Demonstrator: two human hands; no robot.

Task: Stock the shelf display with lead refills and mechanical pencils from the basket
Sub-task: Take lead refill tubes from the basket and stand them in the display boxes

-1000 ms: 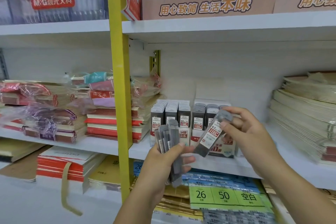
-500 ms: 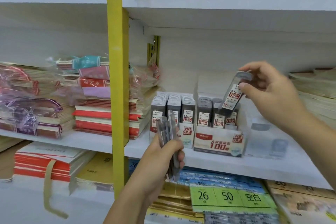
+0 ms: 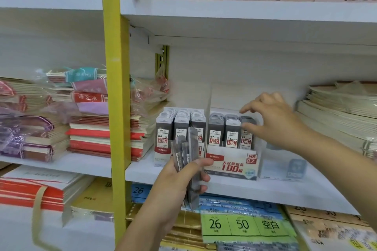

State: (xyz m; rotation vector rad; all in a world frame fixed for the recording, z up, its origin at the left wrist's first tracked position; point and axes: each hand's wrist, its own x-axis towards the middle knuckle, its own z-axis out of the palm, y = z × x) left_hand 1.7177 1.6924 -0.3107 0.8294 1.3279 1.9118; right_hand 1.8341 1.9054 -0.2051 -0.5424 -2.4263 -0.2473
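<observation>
**Right hand at the 0.7 tray, left hand holding the spare refills**

The left hand [image 3: 181, 181] has its grip closed around a fanned bundle of slim grey translucent lead-refill cases [image 3: 188, 161], held upright in front of the white shelf board [image 3: 265, 189]. The right hand [image 3: 279, 122] reaches over the white cardboard display tray marked HB 0.7 [image 3: 230, 164], fingers spread and curled down at the rightmost row of grey-capped refill boxes [image 3: 245, 128]. Thumb and forefinger sit on either side of that row's top; motion blur hides whether they pinch a box. To the left stands a second tray of white-capped 0.5 refills [image 3: 179, 122], its front partly hidden by the bundle. Stacked exercise books [image 3: 89, 128] fill the bay beyond the yellow upright post [image 3: 116, 87].
</observation>
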